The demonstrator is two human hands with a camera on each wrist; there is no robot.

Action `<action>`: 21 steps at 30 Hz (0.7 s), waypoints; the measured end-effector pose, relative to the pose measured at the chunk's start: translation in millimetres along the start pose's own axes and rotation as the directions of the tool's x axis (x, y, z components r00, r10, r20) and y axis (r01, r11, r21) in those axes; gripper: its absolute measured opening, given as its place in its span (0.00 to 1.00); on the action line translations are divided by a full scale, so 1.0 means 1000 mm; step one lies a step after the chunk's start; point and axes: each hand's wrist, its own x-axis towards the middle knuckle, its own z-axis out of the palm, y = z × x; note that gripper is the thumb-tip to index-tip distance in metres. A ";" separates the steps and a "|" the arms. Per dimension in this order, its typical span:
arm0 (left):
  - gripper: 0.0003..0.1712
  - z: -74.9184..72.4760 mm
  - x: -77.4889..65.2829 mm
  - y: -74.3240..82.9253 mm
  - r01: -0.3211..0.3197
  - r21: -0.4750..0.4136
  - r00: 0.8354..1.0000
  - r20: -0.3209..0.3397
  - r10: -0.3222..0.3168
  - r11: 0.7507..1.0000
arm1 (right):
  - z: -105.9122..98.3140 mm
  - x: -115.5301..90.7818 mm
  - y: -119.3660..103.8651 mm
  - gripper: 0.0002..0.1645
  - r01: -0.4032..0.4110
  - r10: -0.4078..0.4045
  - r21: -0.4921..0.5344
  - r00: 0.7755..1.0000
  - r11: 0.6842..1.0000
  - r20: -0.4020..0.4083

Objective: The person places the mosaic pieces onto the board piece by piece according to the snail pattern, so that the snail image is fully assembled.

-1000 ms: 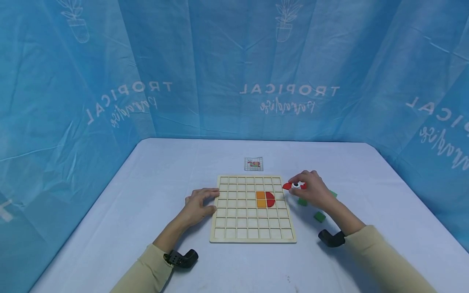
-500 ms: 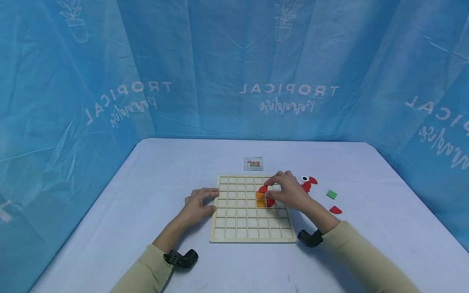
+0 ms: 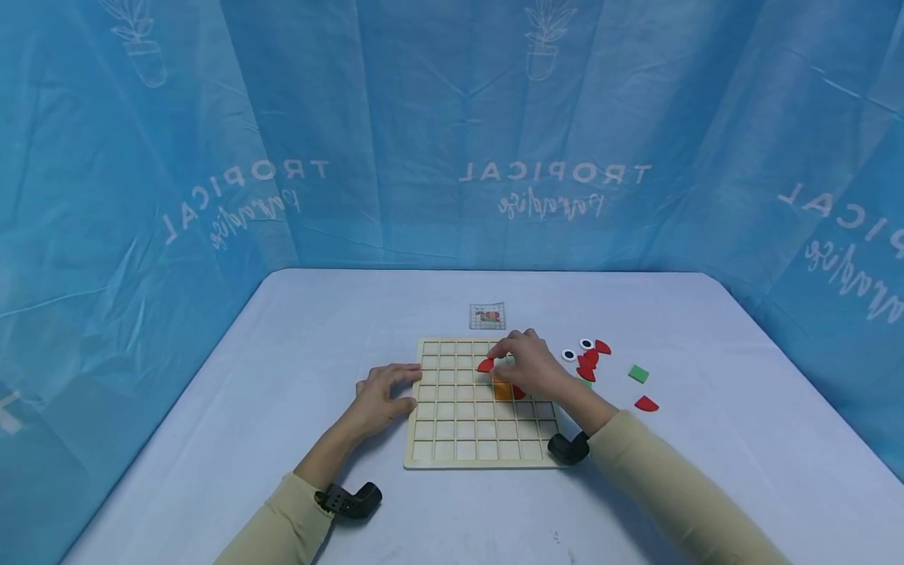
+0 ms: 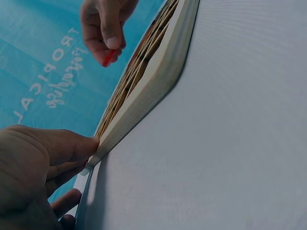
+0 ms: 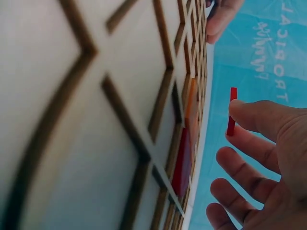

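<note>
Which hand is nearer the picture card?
The right hand, over the board just in front of the card; the left hand is farther, at the board's left edge.

head: high, forward-down | wrists: low, close, facing across | shared: board (image 3: 466, 411)

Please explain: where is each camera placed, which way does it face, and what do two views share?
Head: worn on the head, facing forward and down at the board; left hand, right hand and sleeves show.
Left wrist: on that wrist, looking low along the board's edge; left hand near, right hand farther.
Right wrist: on that wrist, looking low across the board; right hand near, pinching a red piece, part of left hand farther.
Shared: both wrist views show the board, red piece and blue backdrop.
</note>
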 end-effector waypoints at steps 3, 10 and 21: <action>0.25 0.000 0.000 -0.001 0.001 0.000 1.000 -0.002 -0.001 1.000 | 0.003 0.002 0.000 0.16 0.002 -0.002 -0.003 1.000 1.000 0.017; 0.25 0.001 0.001 -0.001 0.003 0.021 1.000 -0.013 -0.003 1.000 | 0.008 0.003 0.001 0.17 -0.008 0.008 0.004 1.000 1.000 0.016; 0.25 0.000 0.000 0.000 -0.007 0.006 1.000 -0.002 0.007 1.000 | 0.013 0.006 0.006 0.12 0.073 -0.071 -0.076 0.997 0.994 0.024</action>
